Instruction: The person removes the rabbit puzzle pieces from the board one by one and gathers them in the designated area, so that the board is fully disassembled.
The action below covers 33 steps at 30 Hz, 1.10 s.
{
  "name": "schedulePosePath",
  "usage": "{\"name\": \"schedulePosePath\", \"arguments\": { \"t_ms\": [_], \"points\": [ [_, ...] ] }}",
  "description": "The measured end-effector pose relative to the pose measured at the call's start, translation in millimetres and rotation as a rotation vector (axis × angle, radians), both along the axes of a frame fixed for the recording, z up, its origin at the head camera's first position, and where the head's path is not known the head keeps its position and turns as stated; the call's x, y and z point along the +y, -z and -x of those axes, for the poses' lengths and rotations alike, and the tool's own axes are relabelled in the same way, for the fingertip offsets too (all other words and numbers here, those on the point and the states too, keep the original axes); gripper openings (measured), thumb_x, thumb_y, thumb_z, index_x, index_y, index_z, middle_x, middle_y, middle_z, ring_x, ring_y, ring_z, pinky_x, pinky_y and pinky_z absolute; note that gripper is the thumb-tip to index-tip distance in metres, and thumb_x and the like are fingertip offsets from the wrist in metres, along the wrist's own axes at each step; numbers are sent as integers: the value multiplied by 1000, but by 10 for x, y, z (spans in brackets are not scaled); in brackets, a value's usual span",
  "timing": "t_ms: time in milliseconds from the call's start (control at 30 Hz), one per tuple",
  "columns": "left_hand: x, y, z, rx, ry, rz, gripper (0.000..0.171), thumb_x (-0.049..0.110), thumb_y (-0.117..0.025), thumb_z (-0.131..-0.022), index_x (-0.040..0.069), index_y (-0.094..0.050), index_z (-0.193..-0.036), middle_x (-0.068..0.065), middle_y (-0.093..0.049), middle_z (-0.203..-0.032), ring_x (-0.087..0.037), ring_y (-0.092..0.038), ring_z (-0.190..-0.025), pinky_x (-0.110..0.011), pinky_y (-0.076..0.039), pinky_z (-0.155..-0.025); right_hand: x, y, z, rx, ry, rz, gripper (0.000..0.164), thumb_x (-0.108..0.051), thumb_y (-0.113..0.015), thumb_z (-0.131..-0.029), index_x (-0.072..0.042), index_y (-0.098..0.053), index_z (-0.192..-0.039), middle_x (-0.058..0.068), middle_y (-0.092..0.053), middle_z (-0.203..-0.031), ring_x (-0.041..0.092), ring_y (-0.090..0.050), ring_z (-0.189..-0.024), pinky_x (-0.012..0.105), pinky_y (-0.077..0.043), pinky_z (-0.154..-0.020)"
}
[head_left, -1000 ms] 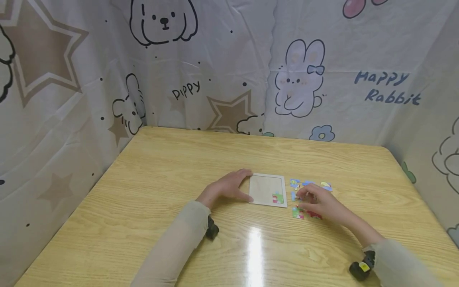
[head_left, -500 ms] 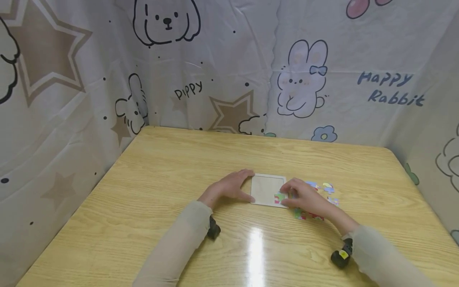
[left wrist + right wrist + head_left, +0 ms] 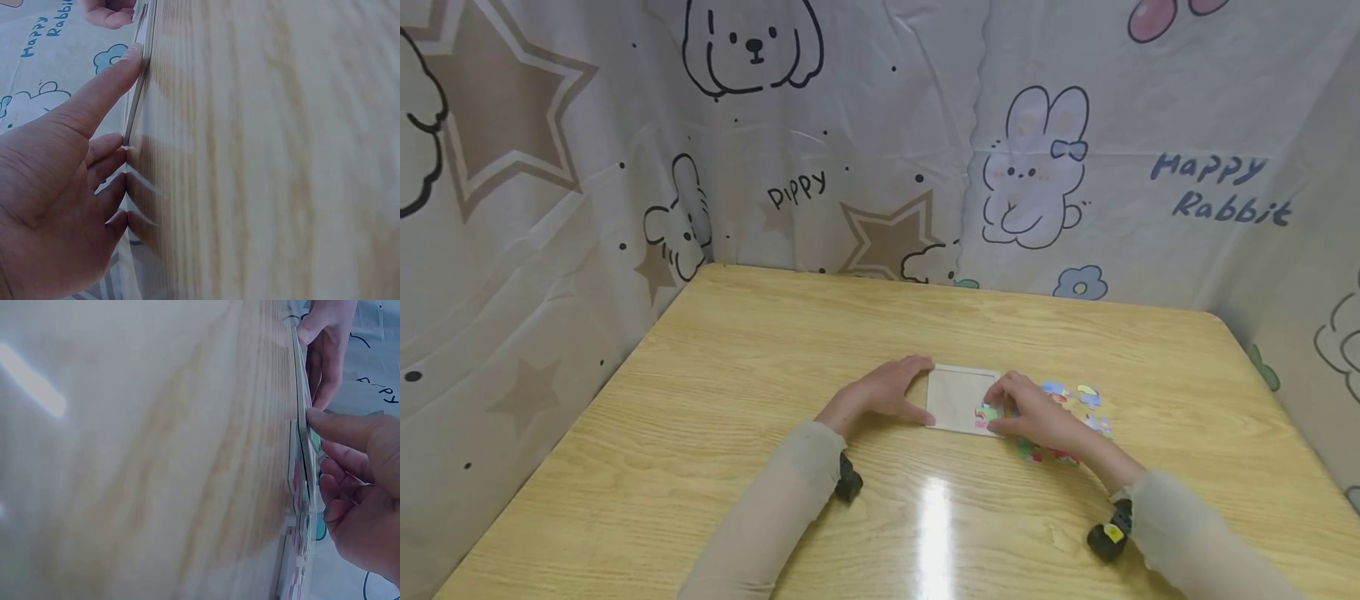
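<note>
A square, pale wooden puzzle tray [image 3: 951, 400] lies flat on the table. One green and pink jigsaw piece [image 3: 983, 413] sits in its near right corner. My left hand [image 3: 887, 390] spans the tray's left side, thumb at the near corner and index finger at the far corner. In the left wrist view the thumb [image 3: 103, 94] lies straight against the tray edge. My right hand [image 3: 1033, 412] reaches over the tray's right edge, thumb and bent index finger on either side of the green piece. The other fingers [image 3: 340, 487] curl under, partly hiding the tray's right edge.
Several loose jigsaw pieces [image 3: 1088, 396] in blue, yellow and red lie right of the tray, partly covered by the right hand. The wooden table [image 3: 790, 333] meets a printed curtain [image 3: 880, 150] at the back and sides.
My right hand has moved left from the loose pieces to the tray's near right corner, then stayed there. The left hand keeps its place on the tray.
</note>
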<state>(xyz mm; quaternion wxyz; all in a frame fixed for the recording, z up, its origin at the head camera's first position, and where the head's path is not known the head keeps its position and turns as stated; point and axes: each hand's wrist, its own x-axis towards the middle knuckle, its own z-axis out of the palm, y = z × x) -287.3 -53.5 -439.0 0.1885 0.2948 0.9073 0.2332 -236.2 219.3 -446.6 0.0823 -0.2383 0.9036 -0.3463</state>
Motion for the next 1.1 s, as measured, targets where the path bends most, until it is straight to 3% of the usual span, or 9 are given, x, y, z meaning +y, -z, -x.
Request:
{"name": "schedulePosePath", "arguments": {
  "t_ms": [267, 500, 700, 1100],
  "points": [
    [3, -2, -4, 5, -1, 5, 93, 43, -78, -81, 12, -29, -153, -6, -30, -161, -25, -29, -149, -38, -25, -125, -41, -25, -61, 55, 33, -5, 24, -5, -70, -87, -5, -61, -110, 6, -64, -104, 14, -58, -93, 23, -54, -78],
    [0, -9, -5, 3, 8, 9, 92, 43, -78, -81, 12, -29, -153, -6, -29, -161, -25, -29, -150, -39, -25, -125, -85, -47, -95, 78, 67, 28, 21, 4, -65, -88, -4, -62, -107, 8, -66, -99, 14, -61, -88, 23, -57, -74],
    [0, -4, -4, 1, 6, 16, 92, 44, -77, -82, 13, -29, -154, -5, -29, -162, -24, -28, -150, -39, -25, -125, -42, -48, -122, 57, 111, 52, 21, 2, -63, -89, -9, -64, -107, 8, -68, -102, 16, -64, -91, 21, -56, -74],
    [-15, 1, -2, -5, 8, 2, 93, 44, -77, -82, 13, -28, -154, -5, -28, -162, -25, -27, -150, -40, -25, -125, 192, -69, -229, -29, 162, 105, 18, -1, -62, -91, -8, -62, -108, 12, -65, -101, 10, -63, -81, 21, -51, -54]
  ]
}}
